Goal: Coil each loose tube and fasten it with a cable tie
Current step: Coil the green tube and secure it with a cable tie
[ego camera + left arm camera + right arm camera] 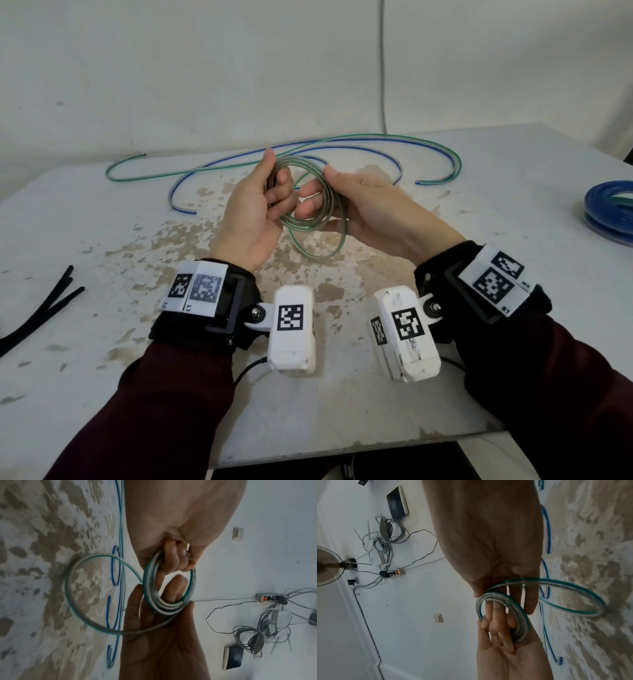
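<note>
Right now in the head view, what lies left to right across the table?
Black cable ties → left hand → clear green-striped tube coil → right hand → coiled blue tube bundle.

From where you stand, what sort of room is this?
Probably a plain room at home or a small office, used as a makeshift workbench: a worn, stained table, bare white walls with a light switch, and a power strip amid tangled cables.
</note>
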The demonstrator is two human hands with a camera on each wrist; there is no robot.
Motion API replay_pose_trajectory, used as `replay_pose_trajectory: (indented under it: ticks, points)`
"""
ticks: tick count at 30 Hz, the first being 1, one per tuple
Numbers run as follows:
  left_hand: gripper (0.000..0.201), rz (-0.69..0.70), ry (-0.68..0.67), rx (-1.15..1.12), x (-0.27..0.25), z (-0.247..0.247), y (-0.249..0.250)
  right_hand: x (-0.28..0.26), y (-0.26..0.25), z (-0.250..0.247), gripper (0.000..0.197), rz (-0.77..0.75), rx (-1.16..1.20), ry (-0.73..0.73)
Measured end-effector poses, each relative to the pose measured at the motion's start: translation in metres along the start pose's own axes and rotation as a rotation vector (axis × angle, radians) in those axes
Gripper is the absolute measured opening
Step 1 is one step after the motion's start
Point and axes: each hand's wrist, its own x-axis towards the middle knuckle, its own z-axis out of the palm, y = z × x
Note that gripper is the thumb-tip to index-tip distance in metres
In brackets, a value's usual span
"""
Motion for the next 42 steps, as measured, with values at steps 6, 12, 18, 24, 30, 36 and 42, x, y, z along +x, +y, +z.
replay_pose_trajectory:
  ticks: [6, 12, 18, 24, 30, 36, 42]
  points:
    - [0.043, -0.069, -0.012, 0.204, -0.005, 0.001, 0.004, -0.002, -0.007, -0.009, 0.038, -0.065, -0.223, 0.206]
    - [0.042, -0.134, -0.05, 0.265, -0.007, 0.005, 0.005, 0.0, -0.012, -0.016, 0.036, -0.076, -0.225, 0.274]
    - [0.039, -0.124, -0.106, 0.311, -0.009, 0.007, 0.007, -0.003, -0.019, -0.021, 0.034, -0.069, -0.133, 0.3]
    - [0.038, -0.041, -0.071, 0.038, 0.0, -0.005, 0.007, -0.005, -0.009, -0.014, 0.024, 0.166, -0.15, 0.074]
    - [0.04, -0.022, -0.04, -0.06, 0.0, 0.005, -0.002, 0.002, -0.001, -0.009, 0.041, 0.067, -0.051, 0.052]
    - [0.016, 0.013, -0.109, 0.063, -0.006, 0.013, -0.002, 0.008, -0.008, -0.009, 0.041, -0.062, 0.435, 0.172]
    - [0.013, 0.071, -0.063, 0.247, -0.008, 0.01, -0.01, 0.008, -0.009, -0.017, 0.04, -0.092, 0.447, 0.235]
